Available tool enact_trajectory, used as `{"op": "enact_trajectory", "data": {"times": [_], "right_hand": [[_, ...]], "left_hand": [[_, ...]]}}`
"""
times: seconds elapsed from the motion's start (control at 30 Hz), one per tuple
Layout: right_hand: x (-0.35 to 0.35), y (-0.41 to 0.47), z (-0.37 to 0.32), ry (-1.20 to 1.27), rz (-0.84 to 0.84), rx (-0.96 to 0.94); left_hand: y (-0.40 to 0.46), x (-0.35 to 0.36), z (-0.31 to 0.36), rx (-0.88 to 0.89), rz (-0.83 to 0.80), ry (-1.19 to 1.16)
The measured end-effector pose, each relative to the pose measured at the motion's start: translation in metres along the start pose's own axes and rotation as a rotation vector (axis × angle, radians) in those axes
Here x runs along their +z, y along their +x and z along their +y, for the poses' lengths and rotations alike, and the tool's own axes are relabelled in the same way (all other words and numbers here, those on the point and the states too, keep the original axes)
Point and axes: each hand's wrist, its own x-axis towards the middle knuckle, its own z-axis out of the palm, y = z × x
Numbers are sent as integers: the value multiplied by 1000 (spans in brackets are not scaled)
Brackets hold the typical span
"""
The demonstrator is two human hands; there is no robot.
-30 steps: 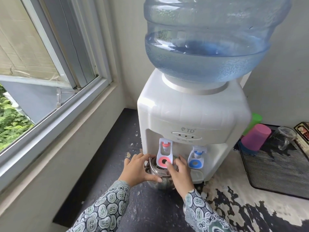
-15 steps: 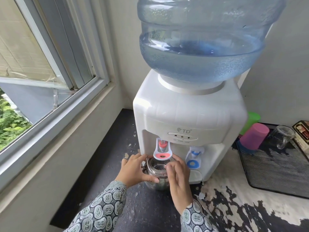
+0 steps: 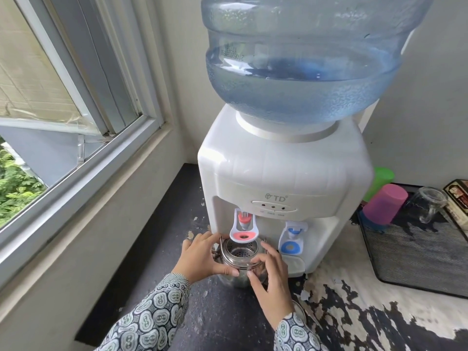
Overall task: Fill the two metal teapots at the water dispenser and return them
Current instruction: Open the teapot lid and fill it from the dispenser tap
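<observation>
Right hand point(image 3: 272, 279) slid back off the red tap point(image 3: 243, 230), now cups the lidless steel teapot point(image 3: 239, 259) with left hand point(image 3: 200, 259); strainer visible inside, fingers curled round the body

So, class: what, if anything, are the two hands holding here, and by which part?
Both hold the metal teapot under the red tap: the left hand cups its left side near the rim, the right hand its right side by the folded wire handle.

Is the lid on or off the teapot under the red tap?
Off. The teapot stands upright with its mouth open, its perforated strainer basket showing directly beneath the red tap.
</observation>
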Motion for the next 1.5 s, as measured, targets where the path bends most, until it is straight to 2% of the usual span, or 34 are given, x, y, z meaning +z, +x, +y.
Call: {"op": "enact_trajectory", "data": {"times": [0.53,0.8,1.5], "right_hand": [[3,-2,8,-2,10,-30],[4,-2,13,-38,9,-71],[4,-3,20,-56,24,-117]], "left_hand": [[2,1,-4,17,1,33],[3,-1,-3,17,-26,-47],[2,0,-2,-15,-40,-75]]}}
